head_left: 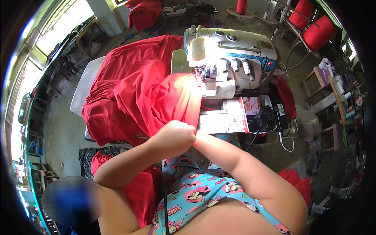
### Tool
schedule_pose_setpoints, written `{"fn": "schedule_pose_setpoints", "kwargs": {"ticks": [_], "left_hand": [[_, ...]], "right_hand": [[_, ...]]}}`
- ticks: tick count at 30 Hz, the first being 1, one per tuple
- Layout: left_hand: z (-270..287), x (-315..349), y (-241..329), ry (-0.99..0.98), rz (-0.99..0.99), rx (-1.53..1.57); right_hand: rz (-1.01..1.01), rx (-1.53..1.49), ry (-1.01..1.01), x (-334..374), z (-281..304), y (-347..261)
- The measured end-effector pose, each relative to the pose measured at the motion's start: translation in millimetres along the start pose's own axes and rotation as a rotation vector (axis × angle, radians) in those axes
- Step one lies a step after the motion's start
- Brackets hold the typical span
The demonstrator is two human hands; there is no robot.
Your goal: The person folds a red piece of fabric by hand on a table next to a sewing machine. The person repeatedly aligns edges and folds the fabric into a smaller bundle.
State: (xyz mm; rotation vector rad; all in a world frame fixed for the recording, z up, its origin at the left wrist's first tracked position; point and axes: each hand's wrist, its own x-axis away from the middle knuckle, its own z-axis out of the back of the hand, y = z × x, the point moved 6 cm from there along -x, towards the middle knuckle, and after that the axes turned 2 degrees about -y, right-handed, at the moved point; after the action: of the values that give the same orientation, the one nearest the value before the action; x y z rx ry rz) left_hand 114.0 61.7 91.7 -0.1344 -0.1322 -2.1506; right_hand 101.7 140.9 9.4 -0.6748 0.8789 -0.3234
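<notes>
My left hand (178, 135) is closed in a fist at the near edge of a red cloth (156, 98), gripping it just in front of the sewing machine. My right forearm (219, 150) comes in from the right and crosses to the same spot. The right hand itself is hidden behind the left fist and the cloth, so its fingers cannot be seen. The cloth runs up to the needle area of a white and blue overlock sewing machine (235, 47), where a bright light shines on it. The rest lies in folds over the table to the left.
A black box with cables (266, 117) stands at the machine's right. Red thread cones (319, 33) sit on a stand at the far right. More red cloth (145, 192) lies by my lap, and a black plastic bag (88, 160) is at the left. A wooden stool (315, 82) stands to the right.
</notes>
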Motion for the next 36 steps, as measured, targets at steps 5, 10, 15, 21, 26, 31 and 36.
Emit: {"fn": "schedule_pose_setpoints", "kwargs": {"ticks": [5,10,15,21,26,31,36], "left_hand": [[52.2,32.3,-18.1,0.308,0.133,0.193],[75.9,36.2,-25.9,0.337,0.198,0.207],[73.2,35.3,-22.4,0.357,0.189,0.126],[69.9,30.9,-12.4,0.331,0.15,0.026],[73.8,24.3,-11.1,0.462,0.156,0.019],[112.1,18.8,-41.4,0.576,0.283,0.227],[118.9,8.8,-70.8,0.507,0.379,0.402]], "right_hand": [[-0.079,-0.176,0.225,27.1,65.3,-12.9],[0.247,0.069,0.127,-1.7,97.4,-66.0],[0.345,-0.026,0.023,-8.1,105.9,-78.1],[0.037,-0.236,0.008,6.3,99.0,-58.6],[0.033,-0.071,0.19,2.2,112.8,-45.2],[0.026,0.113,0.27,-17.9,108.7,16.2],[-0.221,-0.087,0.272,-22.7,97.6,42.4]]}}
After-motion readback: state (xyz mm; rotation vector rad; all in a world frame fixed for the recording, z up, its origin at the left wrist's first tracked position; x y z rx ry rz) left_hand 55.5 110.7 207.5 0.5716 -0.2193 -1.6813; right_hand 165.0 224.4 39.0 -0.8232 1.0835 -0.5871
